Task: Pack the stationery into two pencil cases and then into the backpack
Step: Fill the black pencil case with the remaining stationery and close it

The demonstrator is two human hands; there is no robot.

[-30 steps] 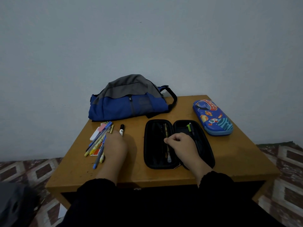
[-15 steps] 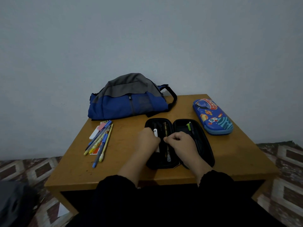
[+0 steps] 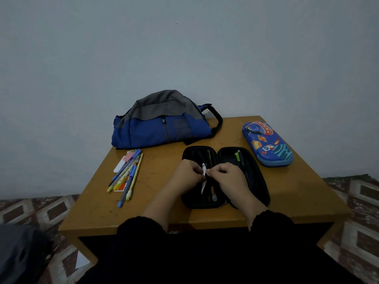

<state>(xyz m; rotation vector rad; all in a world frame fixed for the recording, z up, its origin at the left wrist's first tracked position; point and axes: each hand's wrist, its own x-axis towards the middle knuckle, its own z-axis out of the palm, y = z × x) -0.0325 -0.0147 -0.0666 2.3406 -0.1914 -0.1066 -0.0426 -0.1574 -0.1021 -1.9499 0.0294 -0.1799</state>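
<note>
Over the open black pencil case (image 3: 254, 181) at the near middle of the table (image 3: 164, 201), the left hand (image 3: 185, 175) pinches a white marker (image 3: 203, 177). The right hand (image 3: 227, 177) is curled beside it; what it grips cannot be told. Loose pens (image 3: 128, 175) lie left, the backpack (image 3: 164, 126) far, the blue pencil case (image 3: 267, 143) far right.

Black pencil case (image 3: 254, 181) lying open flat at near centre of worktop, two halves side by side; patterned pen (image 3: 211, 177) in left half, green-tipped pen (image 3: 238, 155) in right half. White marker (image 3: 203, 173) pinched over left half, tilted. Blue space-print pencil case (image 3: 267, 143) zipped shut, far right, well apart from black one. Blue-and-grey backpack (image 3: 162, 124) slumped at back edge, closed. Loose pens and highlighters (image 3: 128, 174) bunched at left, over a white eraser and a card.
</note>
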